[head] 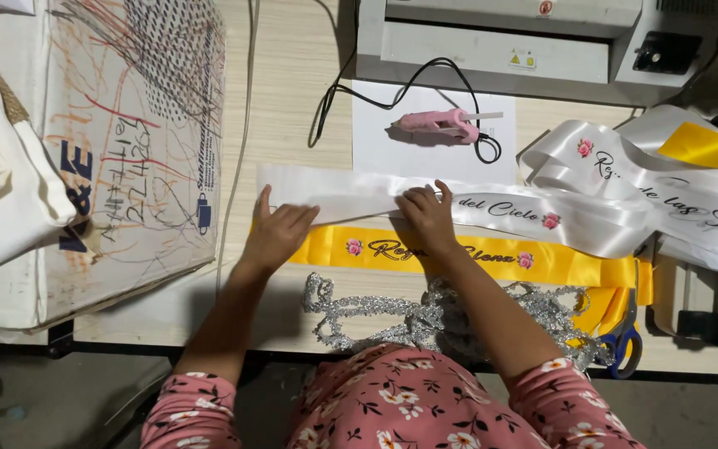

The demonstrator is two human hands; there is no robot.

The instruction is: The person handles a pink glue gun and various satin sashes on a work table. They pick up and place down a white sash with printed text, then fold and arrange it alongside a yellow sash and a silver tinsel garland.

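While I am watching from the head camera, both hands are pressing flat on a long white satin sash with dark script and small pink roses (351,195), which is lying across the pale wooden table (292,75), overlapping the upper edge of a yellow satin sash with pink roses (492,259). The left hand (276,234) is resting with fingers spread open and flat, gripping nothing. The right hand (427,214) is curling its fingertips onto the white fabric's edge, pinning rather than pinching, I judge. This is looking like a smoothing and aligning step. A next move is calling for even pressure so the slippery satin is not skewing. A pink glue gun on white paper (442,124) is lying beyond, well apart; silver tinsel trim (376,312) and blue-handled scissors (625,342) are sitting nearer me.
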